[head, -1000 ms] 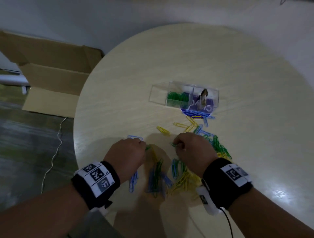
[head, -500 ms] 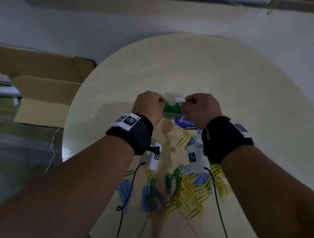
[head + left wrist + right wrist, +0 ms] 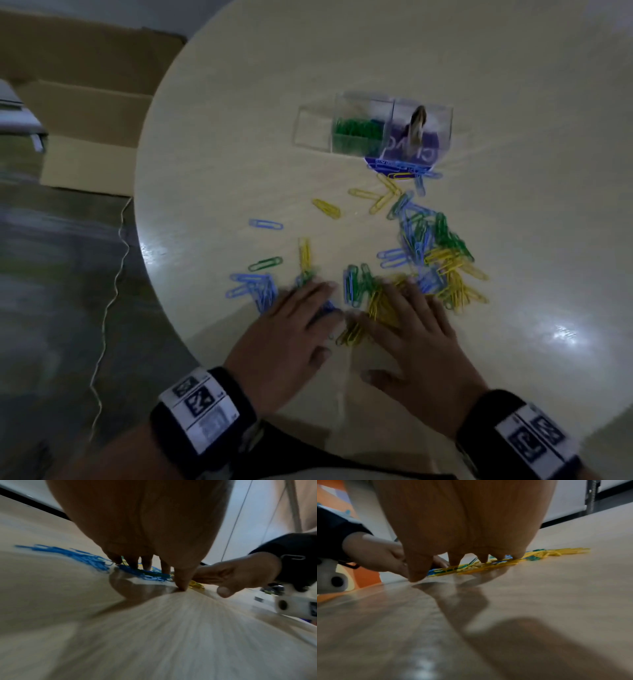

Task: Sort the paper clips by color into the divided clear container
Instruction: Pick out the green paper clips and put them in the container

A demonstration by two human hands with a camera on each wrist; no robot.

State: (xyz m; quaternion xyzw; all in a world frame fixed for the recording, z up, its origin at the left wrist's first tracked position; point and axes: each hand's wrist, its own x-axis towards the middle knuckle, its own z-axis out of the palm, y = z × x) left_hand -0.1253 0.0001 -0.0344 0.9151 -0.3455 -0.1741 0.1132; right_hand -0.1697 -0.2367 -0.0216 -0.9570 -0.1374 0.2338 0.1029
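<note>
Blue, green and yellow paper clips (image 3: 431,253) lie scattered over the near part of the round table (image 3: 376,61). The divided clear container (image 3: 375,128) stands farther back, with green clips (image 3: 358,130) in its middle compartment. My left hand (image 3: 291,329) lies flat with straight fingers on blue clips (image 3: 147,574). My right hand (image 3: 411,329) lies flat beside it, its fingers pressing on yellow and green clips (image 3: 479,566). Neither hand holds a clip.
A purple round label (image 3: 407,154) shows under the container's right compartment, where a dark upright object (image 3: 416,125) stands. An open cardboard box (image 3: 78,113) sits on the floor to the left, with a thin cable (image 3: 109,291) beside the table's edge.
Half a second ago both hands were up at the container over the green compartment. They have come back to the near pile and now lie spread flat on the clips.
</note>
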